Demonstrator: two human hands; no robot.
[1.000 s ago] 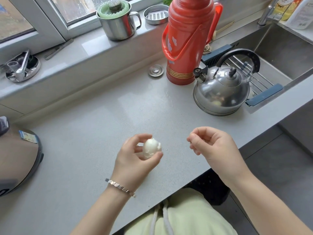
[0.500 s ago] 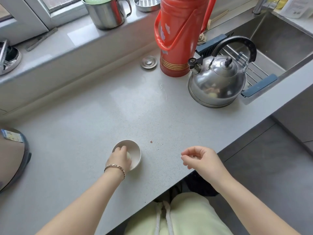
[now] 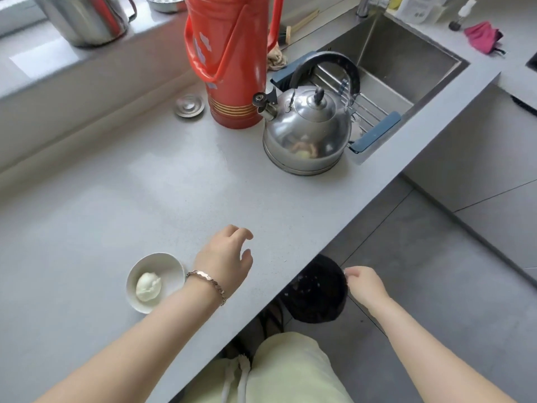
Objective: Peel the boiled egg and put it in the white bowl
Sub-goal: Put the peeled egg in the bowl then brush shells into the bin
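The peeled white egg (image 3: 148,286) lies inside the small white bowl (image 3: 174,266) on the grey counter, near its front edge. My left hand (image 3: 225,257), with a bracelet on the wrist, hovers just right of the bowl with fingers spread and nothing in it. My right hand (image 3: 363,283) is off the counter, over the floor, with its fingertips pinched at the rim of a black bin (image 3: 316,289) below the counter edge. Whether it holds shell bits I cannot tell.
A steel kettle (image 3: 308,132) and a red thermos (image 3: 229,62) stand at the back of the counter (image 3: 116,199), a sink (image 3: 386,62) with a rack to their right. A metal pot (image 3: 84,18) sits on the sill, a small lid (image 3: 189,105) by the thermos.
My left hand set the egg in the bowl, let go and moved to the right. My right hand dropped off the counter edge to the black bin. The view swung right.
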